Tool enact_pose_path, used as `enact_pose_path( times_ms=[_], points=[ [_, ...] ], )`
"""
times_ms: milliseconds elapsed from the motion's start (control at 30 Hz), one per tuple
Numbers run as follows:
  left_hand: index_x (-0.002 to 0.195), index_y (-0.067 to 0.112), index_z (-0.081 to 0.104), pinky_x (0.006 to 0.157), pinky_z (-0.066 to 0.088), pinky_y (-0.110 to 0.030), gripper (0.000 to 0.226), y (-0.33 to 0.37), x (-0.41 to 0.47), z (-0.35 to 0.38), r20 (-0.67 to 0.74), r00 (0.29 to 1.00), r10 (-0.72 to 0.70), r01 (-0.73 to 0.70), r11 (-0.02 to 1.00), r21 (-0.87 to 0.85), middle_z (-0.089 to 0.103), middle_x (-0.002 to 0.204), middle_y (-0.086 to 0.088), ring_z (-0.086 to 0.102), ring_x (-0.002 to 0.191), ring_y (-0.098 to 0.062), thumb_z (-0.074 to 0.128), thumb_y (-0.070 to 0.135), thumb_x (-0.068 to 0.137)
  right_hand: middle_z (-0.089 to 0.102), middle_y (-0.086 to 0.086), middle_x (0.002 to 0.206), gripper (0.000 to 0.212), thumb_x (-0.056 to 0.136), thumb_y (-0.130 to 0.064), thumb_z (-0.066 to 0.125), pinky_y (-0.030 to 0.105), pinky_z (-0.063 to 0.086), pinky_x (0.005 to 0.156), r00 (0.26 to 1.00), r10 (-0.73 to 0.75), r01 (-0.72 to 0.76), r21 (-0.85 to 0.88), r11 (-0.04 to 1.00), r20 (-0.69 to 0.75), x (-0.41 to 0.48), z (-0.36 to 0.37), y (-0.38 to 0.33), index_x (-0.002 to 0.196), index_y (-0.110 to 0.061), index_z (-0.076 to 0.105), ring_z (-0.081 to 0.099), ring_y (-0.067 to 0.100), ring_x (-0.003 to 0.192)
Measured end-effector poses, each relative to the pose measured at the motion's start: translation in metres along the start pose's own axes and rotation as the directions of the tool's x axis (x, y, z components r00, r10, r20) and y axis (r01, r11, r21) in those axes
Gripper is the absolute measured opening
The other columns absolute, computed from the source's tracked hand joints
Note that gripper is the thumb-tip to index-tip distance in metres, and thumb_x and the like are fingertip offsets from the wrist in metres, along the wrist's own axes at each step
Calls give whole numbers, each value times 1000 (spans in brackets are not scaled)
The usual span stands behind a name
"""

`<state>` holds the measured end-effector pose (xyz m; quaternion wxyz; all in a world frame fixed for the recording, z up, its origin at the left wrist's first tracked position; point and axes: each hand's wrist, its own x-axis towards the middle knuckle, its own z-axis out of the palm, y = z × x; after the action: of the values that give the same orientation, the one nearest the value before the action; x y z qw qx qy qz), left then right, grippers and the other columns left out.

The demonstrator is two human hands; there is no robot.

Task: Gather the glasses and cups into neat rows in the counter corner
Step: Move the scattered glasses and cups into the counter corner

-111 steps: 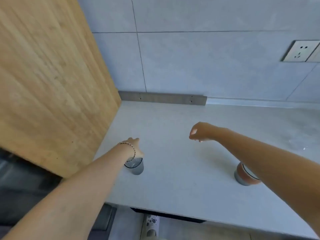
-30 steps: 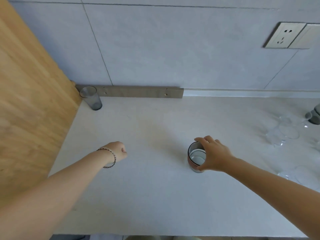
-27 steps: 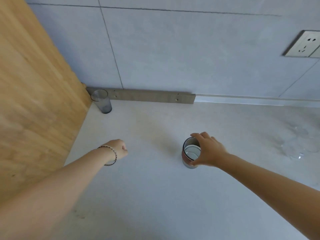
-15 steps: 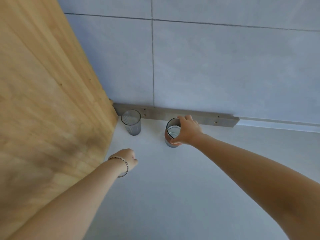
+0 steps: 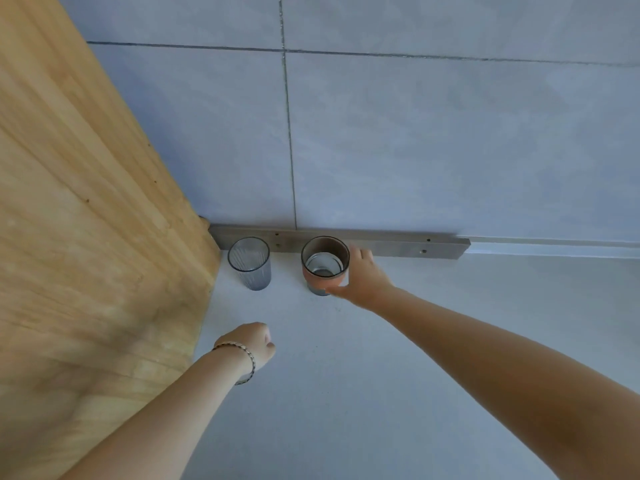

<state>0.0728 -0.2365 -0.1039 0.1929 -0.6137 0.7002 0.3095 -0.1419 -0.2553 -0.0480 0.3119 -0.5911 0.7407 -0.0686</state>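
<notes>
A grey ribbed glass point(image 5: 250, 263) stands upright in the counter corner, close to the wooden panel. To its right, a small gap away, stands a cup with an orange-pink band point(image 5: 323, 273), also upright, by the metal strip at the wall. My right hand point(image 5: 363, 278) is at the cup's right side with the fingers spread. The thumb touches the cup's base and the other fingers are off the rim. My left hand point(image 5: 254, 344), with a bracelet on the wrist, is closed in a fist over the counter in front of the grey glass and holds nothing.
A tall wooden panel point(image 5: 86, 237) bounds the corner on the left. The tiled wall point(image 5: 415, 150) and a metal strip point(image 5: 398, 245) close off the back. The pale counter point(image 5: 346, 410) stretches to the right and toward me.
My right hand carried the banded cup from mid-counter to the corner, set it down beside the grey glass and opened its fingers. The left fist stayed low in front.
</notes>
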Motion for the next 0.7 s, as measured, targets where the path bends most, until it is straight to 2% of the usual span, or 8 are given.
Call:
enact_pose_path(
  times_ms=[133, 267, 367, 500, 567, 633, 700],
  points=[
    [57, 28, 23, 51, 17, -22, 39, 35, -16, 7, 5, 999, 33, -33, 998, 53, 28, 70, 6, 27, 60, -12, 42, 18, 91, 38, 12, 145, 71, 87, -37, 63, 37, 39, 105, 979, 57, -31, -132, 991, 197, -43, -10, 56, 145, -12, 30, 43, 28, 131],
    [57, 28, 23, 51, 14, -22, 40, 98, -35, 27, 14, 994, 108, -109, 988, 112, 27, 67, 7, 25, 56, -10, 43, 17, 89, 49, 10, 139, 59, 91, -38, 57, 35, 39, 103, 953, 152, -117, -147, 982, 262, -97, -28, 135, 141, -14, 38, 47, 25, 128],
    [63, 26, 32, 55, 22, -23, 31, 161, -52, 48, 38, 981, 192, -196, 965, 172, 37, 85, 0, 35, 76, -17, 43, 18, 91, 49, 7, 140, 54, 92, -36, 54, 34, 39, 104, 946, 212, -178, -154, 972, 243, -142, -52, 203, 140, -15, 40, 46, 23, 129],
    [82, 24, 46, 67, 36, -25, 11, 253, -75, 89, 82, 958, 274, -285, 933, 218, 45, 90, -2, 41, 84, -18, 43, 19, 92, 51, 3, 138, 48, 93, -36, 52, 34, 39, 104, 943, 284, -256, -170, 952, 171, -204, -92, 305, 136, -18, 45, 46, 21, 129],
    [94, 22, 56, 81, 44, -26, 14, 296, -88, 112, 104, 951, 292, -309, 924, 225, 55, 100, -3, 52, 94, -20, 42, 19, 93, 51, 3, 137, 46, 92, -36, 52, 33, 38, 105, 940, 320, -295, -189, 937, 120, -235, -115, 354, 135, -19, 46, 45, 20, 129],
    [111, 14, 60, 96, 42, -25, 26, 335, -101, 133, 113, 945, 308, -326, 917, 230, 59, 121, -4, 55, 114, -20, 42, 20, 94, 48, 5, 137, 47, 92, -36, 54, 33, 37, 106, 933, 353, -333, -210, 919, 68, -265, -136, 400, 135, -18, 46, 45, 21, 128],
    [116, 11, 59, 98, 41, -25, 29, 368, -112, 152, 110, 943, 315, -332, 917, 220, 58, 127, -4, 54, 120, -20, 41, 19, 94, 44, 6, 139, 52, 89, -38, 57, 34, 35, 107, 926, 377, -361, -248, 899, 20, -293, -153, 440, 137, -20, 44, 44, 24, 129]
  ],
)
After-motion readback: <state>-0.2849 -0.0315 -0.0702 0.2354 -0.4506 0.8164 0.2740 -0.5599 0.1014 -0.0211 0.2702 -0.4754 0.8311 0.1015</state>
